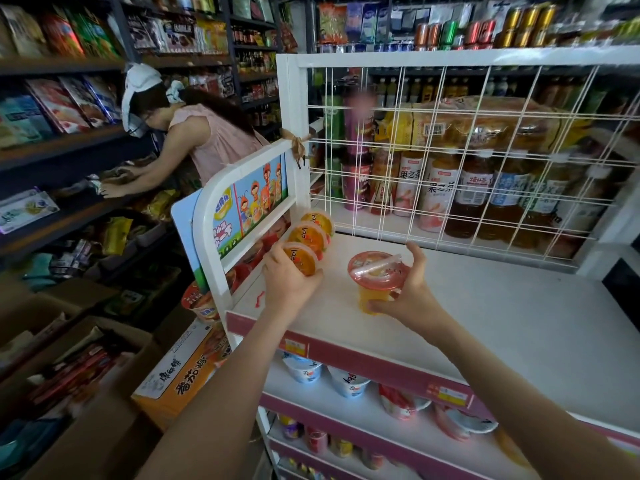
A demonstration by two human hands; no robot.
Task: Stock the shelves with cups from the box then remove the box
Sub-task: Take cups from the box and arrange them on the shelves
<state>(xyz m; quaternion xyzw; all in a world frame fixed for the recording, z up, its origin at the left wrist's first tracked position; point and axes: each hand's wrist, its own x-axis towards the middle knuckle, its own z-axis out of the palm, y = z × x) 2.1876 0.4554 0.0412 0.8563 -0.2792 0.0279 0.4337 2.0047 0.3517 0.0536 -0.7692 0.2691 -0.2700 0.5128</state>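
Observation:
Three orange jelly cups stand in a row along the left side of the white top shelf (485,306). My left hand (287,275) grips the nearest of them (300,259); the other two (307,237) (318,221) sit behind it, touching. My right hand (408,285) holds a fourth orange cup with a pink lid (377,271) upright, just above or on the shelf a little right of the row. An open cardboard box (114,358) is on the floor at lower left.
A white wire grid (450,150) backs the shelf, with bottles behind it. The rack's rounded white side frame (214,237) rises on the left. Lower shelves hold more cups. An orange carton (180,372) leans beside the rack. Another person (194,140) bends over the dark shelves at left.

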